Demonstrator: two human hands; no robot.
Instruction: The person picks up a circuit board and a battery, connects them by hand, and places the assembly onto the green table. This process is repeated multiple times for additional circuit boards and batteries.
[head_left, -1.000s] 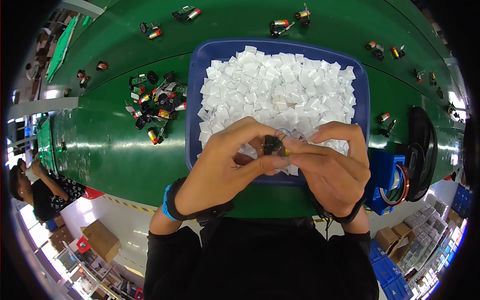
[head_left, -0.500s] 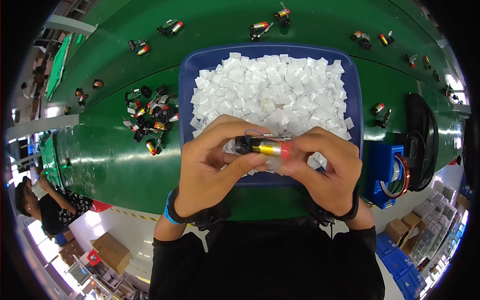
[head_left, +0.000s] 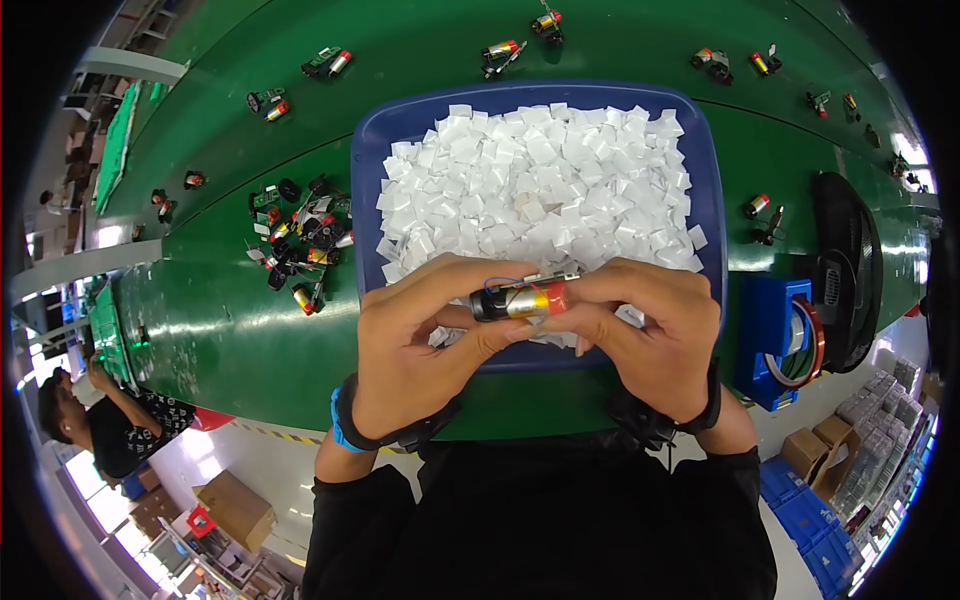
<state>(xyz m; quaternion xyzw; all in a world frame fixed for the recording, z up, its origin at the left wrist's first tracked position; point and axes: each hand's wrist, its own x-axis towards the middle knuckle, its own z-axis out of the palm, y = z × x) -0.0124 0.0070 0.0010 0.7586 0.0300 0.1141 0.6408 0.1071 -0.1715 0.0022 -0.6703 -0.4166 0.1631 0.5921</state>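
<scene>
Both hands meet over the near edge of the blue tray (head_left: 365, 190), which sits on the green counter (head_left: 200, 330) heaped with small white squares (head_left: 540, 190). Between them lies a small cylindrical motor (head_left: 520, 300), black at one end, brass in the middle, red at the other, held level and crosswise. The left hand (head_left: 410, 350) has its grip closed on the black end, thumb underneath and fingers curled over the top. The right hand (head_left: 650, 340) pinches the red end the same way, and a thin wire runs along the top of the motor. A pile of like motors (head_left: 300, 245) lies on the counter just left of the tray, with singles scattered farther off. Compared with a second ago, the motor has been turned from end-on to lying sideways, and the hands sit a little lower over the tray's rim.
</scene>
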